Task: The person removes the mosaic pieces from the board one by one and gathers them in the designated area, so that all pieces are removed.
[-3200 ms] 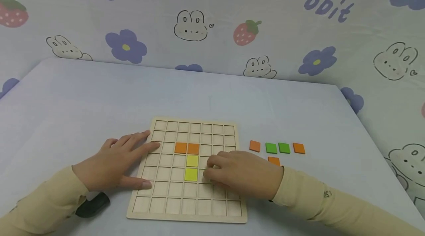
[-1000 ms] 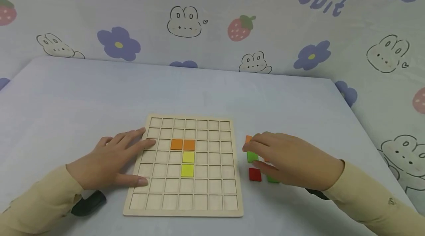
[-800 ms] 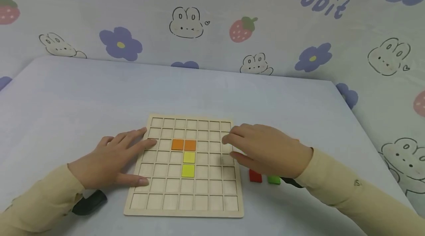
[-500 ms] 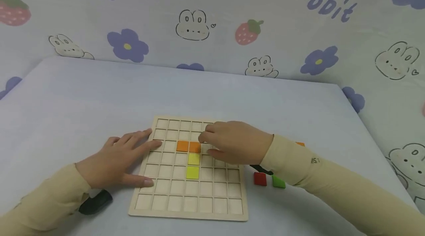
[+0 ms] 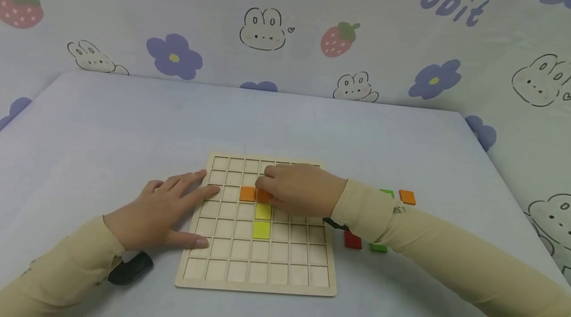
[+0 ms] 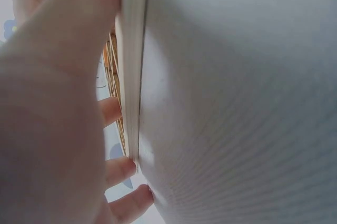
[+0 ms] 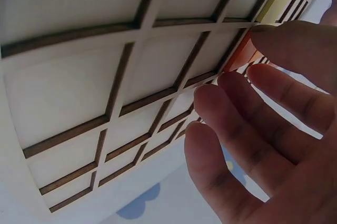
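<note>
My left hand (image 5: 156,213) lies spread at the left edge of a wooden grid board (image 5: 256,289), index fingertip and thumb over its rim. In the left wrist view, the fingers (image 6: 121,171) touch the board's side. My right hand (image 5: 303,190) reaches over the board, thumb and bent fingertips around the right-hand orange tile (image 5: 263,196), partly covering it. Another orange tile (image 5: 247,194) is beside it. Two yellow tiles (image 5: 261,230) lie in a column below. The right wrist view shows the fingers (image 7: 205,145) relaxed and slightly apart, with the orange tile (image 7: 244,50) at the thumb tip.
Right of the board lie a red tile (image 5: 353,240), a green tile (image 5: 379,247), an orange tile (image 5: 407,197) and another green tile (image 5: 387,192). The right sleeve (image 5: 428,237) crosses over this area. A patterned cloth (image 5: 214,19) hangs behind the table.
My right hand has moved left from the loose tiles at the right, across the board to the right-hand orange tile. The left hand has stayed at the board's edge.
</note>
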The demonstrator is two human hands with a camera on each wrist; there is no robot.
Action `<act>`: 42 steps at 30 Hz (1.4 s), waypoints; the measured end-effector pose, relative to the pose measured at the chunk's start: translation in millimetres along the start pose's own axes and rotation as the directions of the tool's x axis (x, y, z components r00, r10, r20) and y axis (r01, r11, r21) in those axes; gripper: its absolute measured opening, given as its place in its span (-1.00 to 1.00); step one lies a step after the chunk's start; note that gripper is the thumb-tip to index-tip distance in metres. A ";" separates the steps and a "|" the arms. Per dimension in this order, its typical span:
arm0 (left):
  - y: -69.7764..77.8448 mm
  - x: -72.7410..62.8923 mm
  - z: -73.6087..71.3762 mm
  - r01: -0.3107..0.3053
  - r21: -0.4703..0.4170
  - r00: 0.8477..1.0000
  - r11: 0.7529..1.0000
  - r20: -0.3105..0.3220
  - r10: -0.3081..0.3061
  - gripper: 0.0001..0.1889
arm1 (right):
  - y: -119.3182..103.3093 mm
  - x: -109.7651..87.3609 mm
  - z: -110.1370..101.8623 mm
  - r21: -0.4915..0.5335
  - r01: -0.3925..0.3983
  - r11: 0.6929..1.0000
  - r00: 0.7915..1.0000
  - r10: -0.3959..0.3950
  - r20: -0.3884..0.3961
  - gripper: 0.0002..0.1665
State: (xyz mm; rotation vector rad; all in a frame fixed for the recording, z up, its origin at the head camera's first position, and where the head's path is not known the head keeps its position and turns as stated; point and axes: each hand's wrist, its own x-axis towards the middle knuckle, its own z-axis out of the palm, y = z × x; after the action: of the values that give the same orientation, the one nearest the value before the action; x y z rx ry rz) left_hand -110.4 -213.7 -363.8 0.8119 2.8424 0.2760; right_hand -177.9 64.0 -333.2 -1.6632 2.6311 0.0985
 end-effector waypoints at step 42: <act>1.9 0.4 1.6 0.000 0.008 1.000 1.000 -0.018 0.000 -0.02 | 24.2 -81.9 -29.2 -0.011 -0.129 0.992 0.992 0.129 -0.006 -0.72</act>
State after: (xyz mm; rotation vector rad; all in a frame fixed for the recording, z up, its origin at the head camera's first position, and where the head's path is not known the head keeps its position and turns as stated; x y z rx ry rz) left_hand -109.4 -211.7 -364.9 0.8152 2.8624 0.2733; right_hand -164.3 146.1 -298.4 -1.4976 2.7448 0.1125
